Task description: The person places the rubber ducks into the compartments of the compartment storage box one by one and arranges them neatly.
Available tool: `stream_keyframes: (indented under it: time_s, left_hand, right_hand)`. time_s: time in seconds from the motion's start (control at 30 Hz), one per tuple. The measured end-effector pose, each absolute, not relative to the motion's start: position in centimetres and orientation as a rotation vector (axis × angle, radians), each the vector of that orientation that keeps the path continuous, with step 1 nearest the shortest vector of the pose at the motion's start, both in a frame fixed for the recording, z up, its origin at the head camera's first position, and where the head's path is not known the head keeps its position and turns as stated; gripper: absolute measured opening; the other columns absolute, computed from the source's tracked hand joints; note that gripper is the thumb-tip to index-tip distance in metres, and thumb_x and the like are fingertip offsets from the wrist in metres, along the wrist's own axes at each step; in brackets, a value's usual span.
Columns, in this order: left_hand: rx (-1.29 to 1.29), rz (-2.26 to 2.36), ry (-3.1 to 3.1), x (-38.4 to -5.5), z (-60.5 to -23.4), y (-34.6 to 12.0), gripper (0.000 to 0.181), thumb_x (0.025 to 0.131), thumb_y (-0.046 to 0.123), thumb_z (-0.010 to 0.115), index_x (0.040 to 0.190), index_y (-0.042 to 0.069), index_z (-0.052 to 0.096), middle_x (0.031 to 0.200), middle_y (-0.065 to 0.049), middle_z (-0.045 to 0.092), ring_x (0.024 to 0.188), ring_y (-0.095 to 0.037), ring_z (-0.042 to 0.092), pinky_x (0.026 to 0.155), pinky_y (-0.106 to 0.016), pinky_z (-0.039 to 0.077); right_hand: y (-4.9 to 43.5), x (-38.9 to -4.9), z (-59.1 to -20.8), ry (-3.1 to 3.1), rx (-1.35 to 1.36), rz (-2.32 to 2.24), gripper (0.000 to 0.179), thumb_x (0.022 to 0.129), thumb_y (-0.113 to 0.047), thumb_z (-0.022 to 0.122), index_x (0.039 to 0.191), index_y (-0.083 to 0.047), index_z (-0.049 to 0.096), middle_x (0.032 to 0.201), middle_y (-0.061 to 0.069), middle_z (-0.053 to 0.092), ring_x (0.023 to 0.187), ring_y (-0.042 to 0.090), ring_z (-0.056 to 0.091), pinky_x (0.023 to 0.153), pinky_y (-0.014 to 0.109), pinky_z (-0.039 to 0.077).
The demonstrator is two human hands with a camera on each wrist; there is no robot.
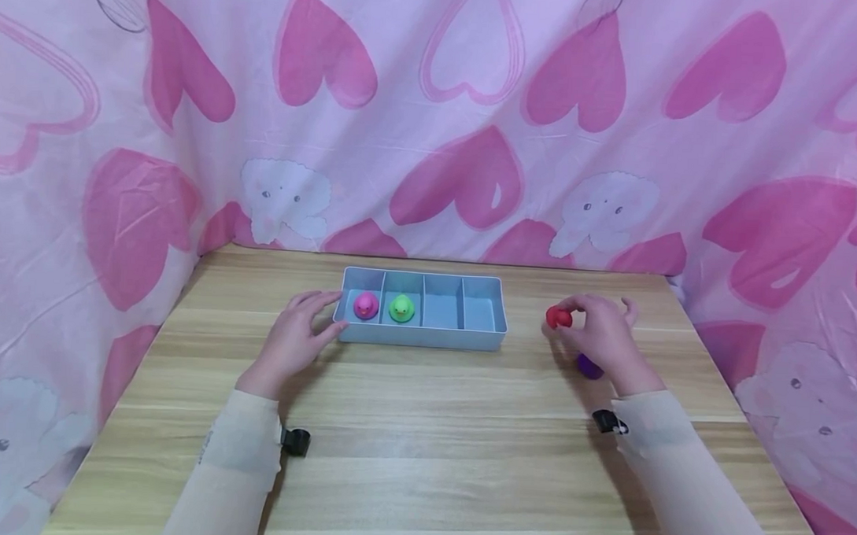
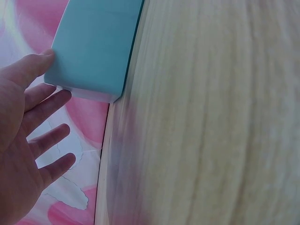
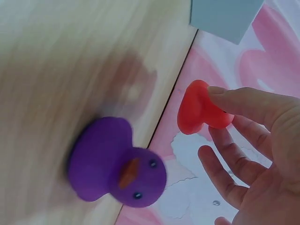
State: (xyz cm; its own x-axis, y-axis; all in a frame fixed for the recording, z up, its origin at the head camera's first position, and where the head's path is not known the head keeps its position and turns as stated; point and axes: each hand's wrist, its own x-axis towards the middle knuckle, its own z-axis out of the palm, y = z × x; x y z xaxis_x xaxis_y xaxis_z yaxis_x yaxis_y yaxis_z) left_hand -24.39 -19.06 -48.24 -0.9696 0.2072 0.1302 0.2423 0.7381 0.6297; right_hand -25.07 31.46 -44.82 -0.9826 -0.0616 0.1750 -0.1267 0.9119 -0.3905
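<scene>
My right hand (image 1: 599,332) pinches a red rubber duck (image 3: 199,110) between thumb and fingers, raised above the table. Below that hand a purple rubber duck (image 3: 108,161) sits on the tabletop, mostly hidden by the hand in the head view. My left hand (image 1: 295,334) touches the left end of a blue-grey tray (image 1: 419,337) with four compartments, its fingers fairly straight and spread in the left wrist view. A pink duck (image 1: 366,305) sits in the leftmost compartment, with a green duck (image 1: 402,308) in the one beside it. The two right compartments hold nothing.
The wooden table (image 1: 422,440) ends at the back against a pink heart-patterned curtain (image 1: 433,142), which also hangs along both sides. A small black camera (image 1: 296,442) is strapped to the left wrist, and another black camera (image 1: 610,421) to the right.
</scene>
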Motion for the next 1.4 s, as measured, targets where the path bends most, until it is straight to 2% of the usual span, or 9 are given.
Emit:
stream_keyframes:
  time_s: [0.33, 0.67, 0.97, 1.4]
  left_hand:
    - [-0.374, -1.055, -2.878, -24.4, -48.3, -19.0, 0.061, 0.100, 0.040, 0.069, 0.154, 0.019, 0.050, 0.157, -0.012, 0.049, 0.152, -0.038, 0.033, 0.120, -0.069, 0.032]
    - [-0.374, -1.062, -2.873, -24.3, -48.5, -19.0, 0.062, 0.100, 0.041, 0.068, 0.154, 0.018, 0.049, 0.158, -0.013, 0.049, 0.151, -0.039, 0.033, 0.119, -0.068, 0.032]
    - [-0.369, -1.056, -2.883, -24.2, -48.3, -19.1, 0.062, 0.100, 0.042, 0.068, 0.154, 0.018, 0.050, 0.158, -0.013, 0.048, 0.151, -0.039, 0.034, 0.118, -0.069, 0.033]
    - [-0.340, -1.055, -2.903, -24.3, -48.2, -19.2, 0.062, 0.100, 0.044, 0.067, 0.154, 0.020, 0.049, 0.159, -0.012, 0.047, 0.151, -0.038, 0.033, 0.118, -0.070, 0.034]
  right_hand:
    - [29.8, -25.3, -43.9, -2.848, 0.204, 0.583, 0.026, 0.082, -0.017, 0.087, 0.106, -0.014, 0.077, 0.107, 0.010, 0.077, 0.110, 0.037, 0.065, 0.116, 0.074, 0.005]
    - [28.1, -25.8, -42.5, -2.814, 0.264, 0.586, 0.029, 0.082, -0.017, 0.087, 0.109, -0.016, 0.076, 0.111, 0.007, 0.078, 0.114, 0.036, 0.066, 0.117, 0.073, 0.004]
    - [26.1, -25.8, -41.8, -2.756, 0.355, 0.588, 0.027, 0.081, -0.016, 0.088, 0.106, -0.017, 0.078, 0.110, 0.005, 0.078, 0.117, 0.033, 0.064, 0.116, 0.072, 0.008]
    - [23.0, -26.0, -41.0, -2.782, 0.390, 0.619, 0.032, 0.081, -0.018, 0.089, 0.110, -0.017, 0.076, 0.112, 0.005, 0.075, 0.118, 0.032, 0.061, 0.120, 0.072, 0.003]
